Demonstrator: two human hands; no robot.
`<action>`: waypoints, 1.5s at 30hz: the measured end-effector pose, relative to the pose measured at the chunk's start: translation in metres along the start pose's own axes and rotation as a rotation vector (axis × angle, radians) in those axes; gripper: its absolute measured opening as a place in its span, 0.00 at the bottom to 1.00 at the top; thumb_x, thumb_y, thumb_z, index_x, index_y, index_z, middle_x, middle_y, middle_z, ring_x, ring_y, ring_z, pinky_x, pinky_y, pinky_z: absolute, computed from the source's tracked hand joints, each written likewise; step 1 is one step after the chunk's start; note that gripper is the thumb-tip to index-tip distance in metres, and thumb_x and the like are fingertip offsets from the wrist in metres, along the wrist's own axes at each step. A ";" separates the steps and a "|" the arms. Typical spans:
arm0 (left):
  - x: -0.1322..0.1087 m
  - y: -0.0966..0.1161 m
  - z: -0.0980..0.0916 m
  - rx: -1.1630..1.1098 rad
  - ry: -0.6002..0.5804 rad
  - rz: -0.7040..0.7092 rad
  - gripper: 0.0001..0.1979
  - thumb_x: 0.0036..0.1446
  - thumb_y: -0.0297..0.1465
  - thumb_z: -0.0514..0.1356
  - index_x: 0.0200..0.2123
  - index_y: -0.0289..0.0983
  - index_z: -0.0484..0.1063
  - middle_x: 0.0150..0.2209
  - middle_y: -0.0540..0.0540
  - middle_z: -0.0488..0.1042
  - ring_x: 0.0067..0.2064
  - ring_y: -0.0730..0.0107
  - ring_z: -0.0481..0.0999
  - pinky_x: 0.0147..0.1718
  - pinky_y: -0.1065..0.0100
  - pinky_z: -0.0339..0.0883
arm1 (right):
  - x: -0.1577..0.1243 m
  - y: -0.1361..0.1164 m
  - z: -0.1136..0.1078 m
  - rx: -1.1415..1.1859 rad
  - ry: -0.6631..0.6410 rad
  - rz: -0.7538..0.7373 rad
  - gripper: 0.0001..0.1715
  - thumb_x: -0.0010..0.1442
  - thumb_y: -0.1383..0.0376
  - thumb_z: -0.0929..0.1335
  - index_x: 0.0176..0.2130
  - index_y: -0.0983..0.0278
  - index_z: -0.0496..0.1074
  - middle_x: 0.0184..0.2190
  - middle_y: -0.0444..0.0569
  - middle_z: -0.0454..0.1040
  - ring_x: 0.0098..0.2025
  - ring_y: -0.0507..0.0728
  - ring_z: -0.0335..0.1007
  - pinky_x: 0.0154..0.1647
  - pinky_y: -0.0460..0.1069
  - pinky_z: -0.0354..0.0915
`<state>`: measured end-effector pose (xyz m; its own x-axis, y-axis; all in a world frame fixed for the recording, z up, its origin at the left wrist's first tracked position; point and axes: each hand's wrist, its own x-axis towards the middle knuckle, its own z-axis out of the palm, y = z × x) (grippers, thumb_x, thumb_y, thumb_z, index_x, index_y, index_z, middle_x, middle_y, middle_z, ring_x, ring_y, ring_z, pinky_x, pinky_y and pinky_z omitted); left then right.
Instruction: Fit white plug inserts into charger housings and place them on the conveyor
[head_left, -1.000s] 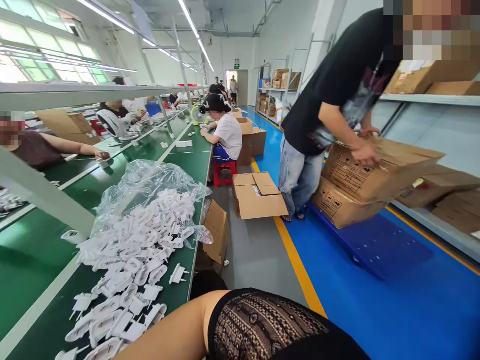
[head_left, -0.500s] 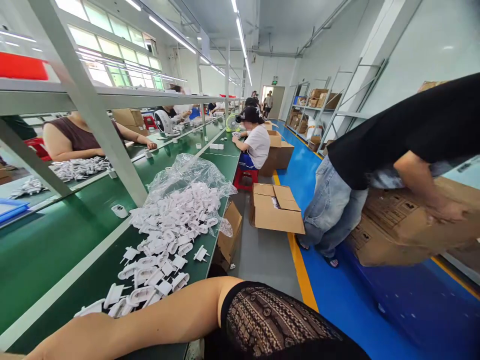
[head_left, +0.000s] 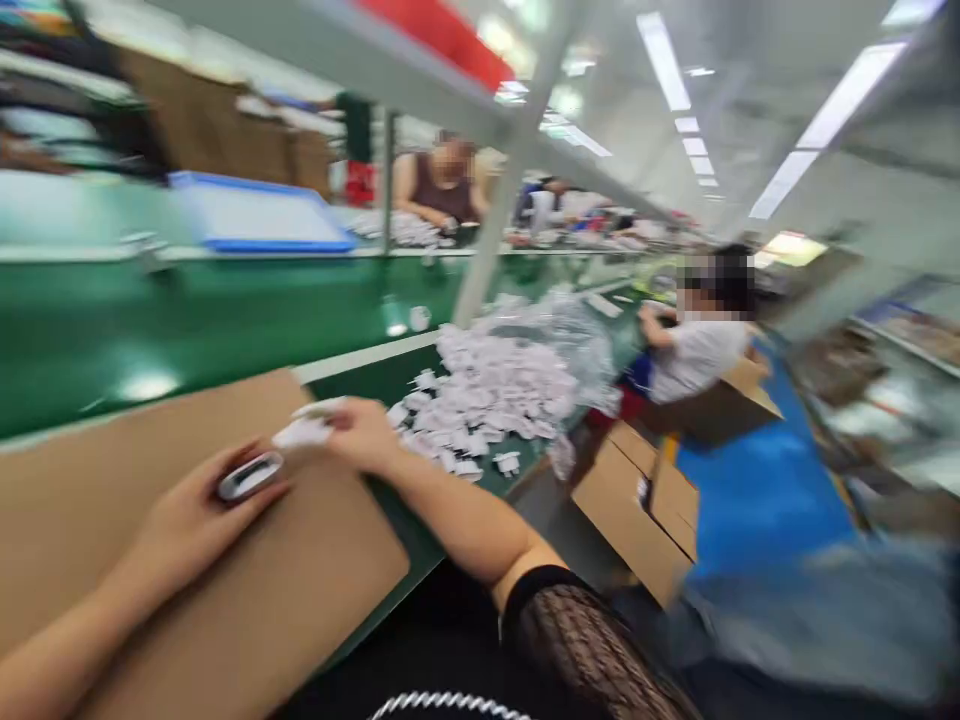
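My left hand (head_left: 191, 520) is closed around a small oval white casing with a dark opening (head_left: 250, 476), over a brown cardboard sheet (head_left: 322, 560). Just beyond it, my right hand (head_left: 367, 435) pinches a white plastic part (head_left: 304, 428), whose exact shape is blurred. The two held pieces are close together, and I cannot tell whether they touch. To the right of my right hand, a heap of white plastic parts (head_left: 502, 390) lies on the green bench, partly under a clear plastic bag (head_left: 585, 335).
A grey post (head_left: 517, 170) rises from the bench behind the heap. A blue-rimmed tray (head_left: 262, 245) lies across the bench. An open carton (head_left: 637, 510) stands on the floor at right, near a seated co-worker in white (head_left: 701, 355). Another person sits opposite (head_left: 439, 185).
My view has swung left and down, bringing the cardboard sheet and my left hand into sight. My right hand, formerly out of frame, now shows with a white part. The image is blurred.
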<state>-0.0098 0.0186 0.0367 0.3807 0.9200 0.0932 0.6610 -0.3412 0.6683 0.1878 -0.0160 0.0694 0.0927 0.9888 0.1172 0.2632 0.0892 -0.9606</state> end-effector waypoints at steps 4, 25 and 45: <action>-0.020 -0.036 0.012 -0.290 -0.002 -0.037 0.28 0.54 0.52 0.65 0.50 0.38 0.75 0.48 0.42 0.79 0.47 0.56 0.79 0.51 0.57 0.74 | 0.009 0.010 0.011 0.165 -0.177 0.080 0.20 0.56 0.52 0.75 0.42 0.63 0.78 0.38 0.47 0.82 0.43 0.54 0.79 0.49 0.50 0.74; -0.024 -0.040 0.015 -0.688 -0.001 0.009 0.31 0.53 0.41 0.70 0.58 0.38 0.70 0.51 0.43 0.78 0.49 0.57 0.77 0.50 0.58 0.73 | -0.004 0.029 0.046 -0.597 -0.213 -0.570 0.17 0.64 0.71 0.65 0.50 0.60 0.76 0.43 0.52 0.79 0.48 0.60 0.74 0.51 0.55 0.71; -0.035 -0.042 0.005 0.498 0.196 0.343 0.21 0.70 0.44 0.49 0.47 0.36 0.75 0.41 0.34 0.79 0.44 0.43 0.77 0.40 0.51 0.69 | -0.002 0.012 0.047 -0.705 -0.210 -0.362 0.23 0.63 0.74 0.66 0.54 0.56 0.75 0.46 0.43 0.80 0.51 0.55 0.74 0.57 0.47 0.68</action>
<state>-0.0477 -0.0007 0.0016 0.5302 0.7443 0.4062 0.7616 -0.6286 0.1577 0.1455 -0.0109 0.0460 -0.2768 0.9214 0.2728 0.7910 0.3796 -0.4798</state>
